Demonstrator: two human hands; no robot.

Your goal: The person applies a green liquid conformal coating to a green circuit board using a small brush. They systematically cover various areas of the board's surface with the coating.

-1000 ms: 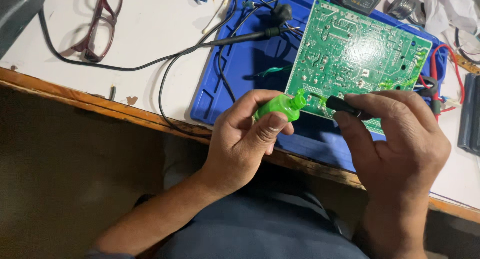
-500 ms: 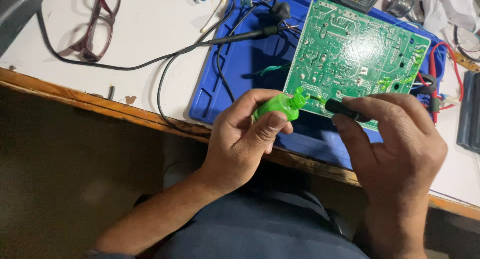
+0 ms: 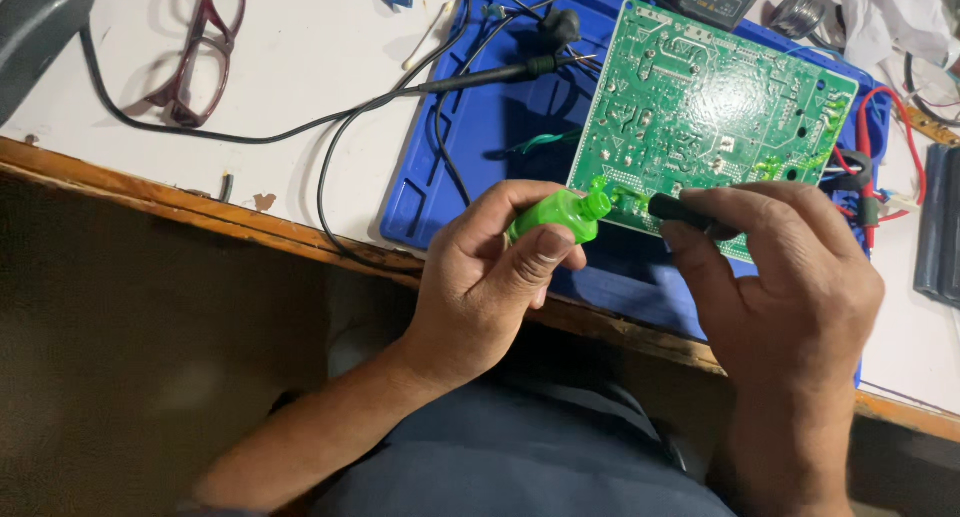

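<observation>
Green bottle (image 3: pixel 556 215): small, bright, held in left hand (image 3: pixel 490 287), pinched between thumb on near side and curled fingers behind. Long axis running up and to the right from that hand, neck and open mouth aimed toward right hand (image 3: pixel 790 287). Black cap (image 3: pixel 678 213) gripped at fingertips of right hand, fingers closed around it, inner end facing the bottle mouth. Gap between mouth and cap small; not touching, nearly in line. Both hands level with each other at near edge of bench (image 3: pixel 200 192). Green circuit board (image 3: pixel 710 107) lying solder side up on blue mat (image 3: pixel 480 147), just beyond both hands, bottle neck overlapping its near corner in view. Black probe lead (image 3: pixel 480 75) further off, beyond left hand. Red-framed glasses (image 3: pixel 195 47) well apart, far to the left of left hand.
</observation>
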